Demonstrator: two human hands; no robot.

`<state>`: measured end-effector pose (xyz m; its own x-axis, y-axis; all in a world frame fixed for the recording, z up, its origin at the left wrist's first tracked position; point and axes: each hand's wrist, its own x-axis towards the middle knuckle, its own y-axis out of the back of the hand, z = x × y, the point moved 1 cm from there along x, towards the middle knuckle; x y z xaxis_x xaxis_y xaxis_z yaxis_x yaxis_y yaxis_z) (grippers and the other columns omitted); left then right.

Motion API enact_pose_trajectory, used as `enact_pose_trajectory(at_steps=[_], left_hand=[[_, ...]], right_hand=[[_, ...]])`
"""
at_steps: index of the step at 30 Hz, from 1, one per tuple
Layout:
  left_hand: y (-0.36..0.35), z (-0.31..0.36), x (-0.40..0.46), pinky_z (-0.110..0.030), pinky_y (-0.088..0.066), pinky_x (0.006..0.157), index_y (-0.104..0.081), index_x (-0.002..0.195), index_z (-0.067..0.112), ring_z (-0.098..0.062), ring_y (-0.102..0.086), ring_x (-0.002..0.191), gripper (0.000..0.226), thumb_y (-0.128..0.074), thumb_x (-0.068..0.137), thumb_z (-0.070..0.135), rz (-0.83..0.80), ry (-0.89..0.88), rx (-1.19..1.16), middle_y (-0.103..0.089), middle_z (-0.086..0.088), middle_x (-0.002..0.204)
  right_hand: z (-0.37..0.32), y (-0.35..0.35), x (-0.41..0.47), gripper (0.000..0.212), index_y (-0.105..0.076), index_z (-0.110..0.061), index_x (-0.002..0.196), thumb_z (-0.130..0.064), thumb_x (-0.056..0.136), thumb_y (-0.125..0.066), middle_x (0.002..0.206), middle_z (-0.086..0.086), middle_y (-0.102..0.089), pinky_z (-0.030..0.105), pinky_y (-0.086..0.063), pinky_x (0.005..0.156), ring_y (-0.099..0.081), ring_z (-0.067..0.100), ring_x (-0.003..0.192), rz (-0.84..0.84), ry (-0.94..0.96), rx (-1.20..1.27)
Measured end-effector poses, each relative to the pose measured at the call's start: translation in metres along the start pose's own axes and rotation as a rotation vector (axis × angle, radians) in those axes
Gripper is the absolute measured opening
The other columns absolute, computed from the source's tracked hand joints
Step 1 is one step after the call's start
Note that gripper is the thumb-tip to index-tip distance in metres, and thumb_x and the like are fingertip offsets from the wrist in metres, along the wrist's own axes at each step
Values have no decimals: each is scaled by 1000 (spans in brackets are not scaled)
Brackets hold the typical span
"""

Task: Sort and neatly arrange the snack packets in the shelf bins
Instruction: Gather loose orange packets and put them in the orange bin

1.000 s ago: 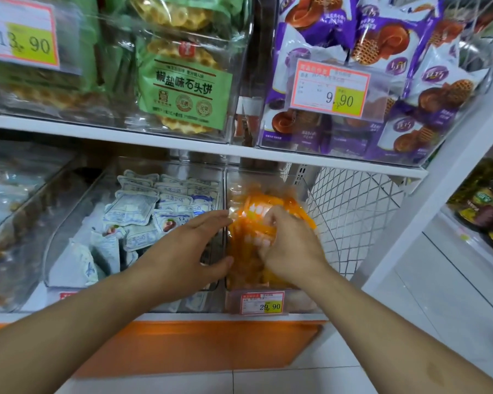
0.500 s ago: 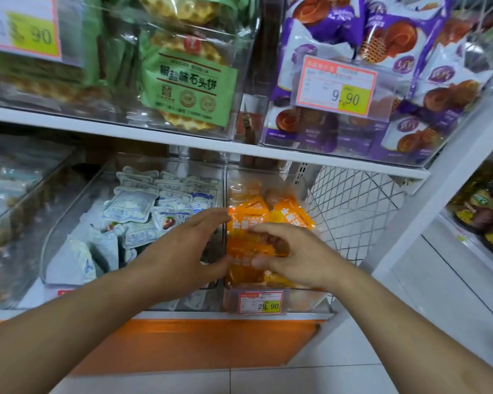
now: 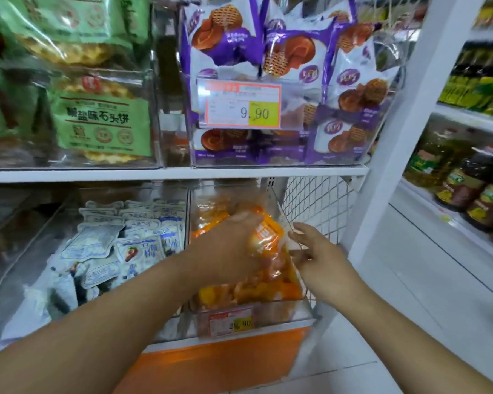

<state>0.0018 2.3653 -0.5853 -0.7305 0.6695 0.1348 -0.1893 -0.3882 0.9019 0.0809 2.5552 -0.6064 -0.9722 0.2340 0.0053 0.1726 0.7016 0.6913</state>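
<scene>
Packets (image 3: 268,237), orange, lie heaped in the clear bin (image 3: 254,311) on the lower shelf, directly under the left hand (image 3: 225,248). Judged light, soft and crinkly; glossy film, likely slippery, and the contents may crush if squeezed. Best hold looks like a pinch at a sealed edge or a flat palm across the face, not a clench round the middle.

Left fingers: laid over the top packets, slightly curled, pressing or gathering them. Fingertips are hidden behind the pile and blurred, so cannot tell whether they grip a packet or only press.

Right hand (image 3: 322,260): fingers (image 3: 299,231) fairly straight and spread a little, holding nothing. The tips sit at the bin's right wall, just beside the orange heap; whether they touch the wall is unclear.

Outward from the fingers: left of the left hand, a second clear bin holds white packets (image 3: 117,245), loosely jumbled. Right of the right hand, wire mesh (image 3: 316,206) closes the shelf end. Below the fingers, a price tag (image 3: 231,322) on the bin front. Above, the upper shelf carries purple packets (image 3: 282,52) and green packets (image 3: 103,120).

Judgement: orange heap is uneven; levelling not yet done.
</scene>
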Motion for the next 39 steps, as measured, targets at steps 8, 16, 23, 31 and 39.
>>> enact_pose_trajectory(at_steps=[8, 16, 23, 31, 39], left_hand=[[-29, -10, 51, -42, -46, 105, -43, 135, 43, -19, -51, 124, 97, -57, 54, 94, -184, -12, 234, -54, 8, 134], [-24, -7, 3, -41, -9, 121, -52, 124, 51, -2, -40, 127, 60, -20, 85, 84, -291, -83, 401, -57, 21, 115], [-3, -11, -16, -30, -30, 115, -56, 127, 49, -6, -31, 136, 66, -25, 84, 90, -259, -136, 409, -34, 21, 138], [-8, -7, 16, -31, -31, 117, -63, 107, 33, -9, -29, 143, 69, -42, 76, 92, -363, -87, 489, -33, 17, 155], [-39, 0, 54, -40, -32, 118, -22, 157, 32, -21, -28, 142, 131, -61, 50, 96, -395, 158, 333, -33, 7, 150]], right_hand=[[19, 2, 6, 53, -54, -66, 97, -14, 104, -59, 107, -39, -65, 24, -56, 91, -68, -3, 93, -39, 5, 213], [14, 9, 2, 36, -53, -46, 132, -21, 105, -58, 134, -23, -60, 19, -51, 89, -65, -7, 84, -83, 48, 209], [11, 14, -2, 45, -47, -42, 145, -20, 107, -53, 126, -15, -59, 25, -48, 85, -62, 5, 99, -96, 39, 154], [13, 11, 1, 46, -47, -46, 142, -18, 106, -53, 140, -13, -60, 39, -55, 101, -65, 15, 115, -111, 29, 198], [16, 8, 3, 48, -37, -46, 150, -25, 109, -50, 147, -11, -55, 44, -54, 106, -59, 19, 127, -127, 18, 166]])
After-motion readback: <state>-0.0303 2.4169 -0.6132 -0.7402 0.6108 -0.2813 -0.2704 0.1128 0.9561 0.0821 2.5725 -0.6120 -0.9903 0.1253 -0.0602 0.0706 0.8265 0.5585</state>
